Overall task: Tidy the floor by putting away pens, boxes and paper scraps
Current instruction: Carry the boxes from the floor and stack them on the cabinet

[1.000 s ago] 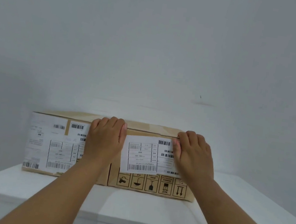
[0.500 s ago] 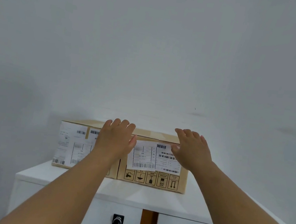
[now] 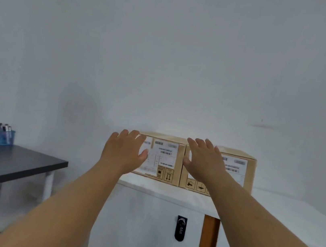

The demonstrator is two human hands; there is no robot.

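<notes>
White cabinet [image 3: 168,194] against wall, cardboard box [image 3: 175,161] on top, left hand [image 3: 123,153] and right hand [image 3: 204,163] fingers spread open before it

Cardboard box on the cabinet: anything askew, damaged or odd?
Nothing stands out. The cardboard box sits flat on the white cabinet against the wall, labels intact. Both hands, left and right, are open.

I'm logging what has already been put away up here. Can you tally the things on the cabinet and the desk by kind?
Cardboard boxes: 2, one beside the other, on the white cabinet
Pen holders: 1, blue, on the dark desk
Pens in it: several, too blurred to count
Total: 3 things, pens aside
</notes>
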